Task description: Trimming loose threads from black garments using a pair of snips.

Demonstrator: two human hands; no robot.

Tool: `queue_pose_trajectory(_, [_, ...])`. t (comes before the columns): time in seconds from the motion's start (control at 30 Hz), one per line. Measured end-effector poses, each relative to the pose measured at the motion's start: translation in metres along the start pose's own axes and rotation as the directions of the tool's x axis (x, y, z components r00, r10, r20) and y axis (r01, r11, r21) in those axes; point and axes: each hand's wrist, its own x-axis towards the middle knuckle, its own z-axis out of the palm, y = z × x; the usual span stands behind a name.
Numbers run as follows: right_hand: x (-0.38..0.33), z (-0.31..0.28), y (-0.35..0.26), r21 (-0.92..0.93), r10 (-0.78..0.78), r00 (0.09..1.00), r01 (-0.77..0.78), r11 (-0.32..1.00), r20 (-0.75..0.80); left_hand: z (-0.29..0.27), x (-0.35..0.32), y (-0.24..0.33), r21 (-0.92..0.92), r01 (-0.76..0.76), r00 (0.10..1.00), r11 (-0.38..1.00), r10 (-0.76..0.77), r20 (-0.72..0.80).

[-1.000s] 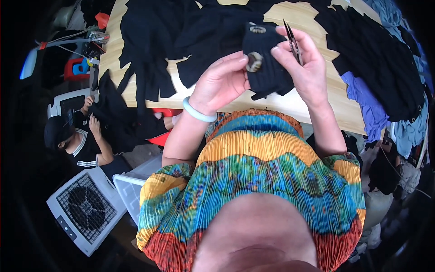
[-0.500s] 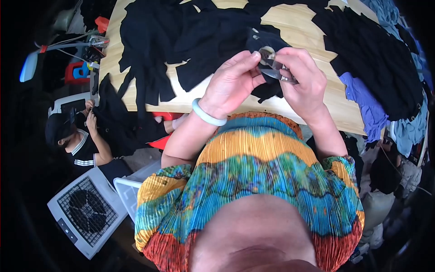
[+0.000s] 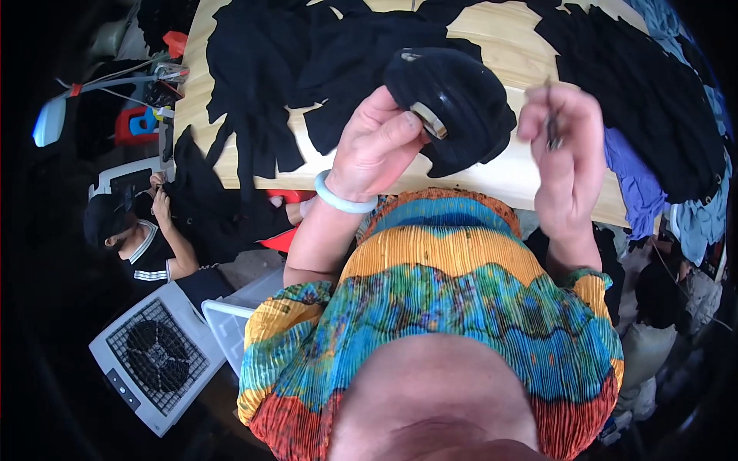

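Bunching softly in the left hand (image 3: 378,146), clamped on it, the black garment (image 3: 460,107) looks light, best gathered; the right hand (image 3: 565,150) pinches small snips (image 3: 550,127).

You have two hands raised: left hand (image 3: 374,146), right hand (image 3: 565,157). One bracelet (image 3: 342,201), one fan (image 3: 151,355) near left, one seated person (image 3: 134,238) left.

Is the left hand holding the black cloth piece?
Yes, the left hand grips the bunched black cloth piece above the wooden table.
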Motion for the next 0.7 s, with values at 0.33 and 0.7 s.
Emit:
queue_pose_trajectory(0.33, [-0.015,0.011,0.003,-0.154,0.097,0.985,-0.075,0.985,0.145,0.004,0.001,0.001,0.134,-0.165,0.985,0.977,0.17,-0.024])
queue_pose_trajectory(0.7, [-0.012,0.015,0.0,-0.205,0.026,0.994,-0.005,0.979,0.102,-0.002,-0.004,0.007,0.223,-0.195,0.977,0.955,0.209,-0.041])
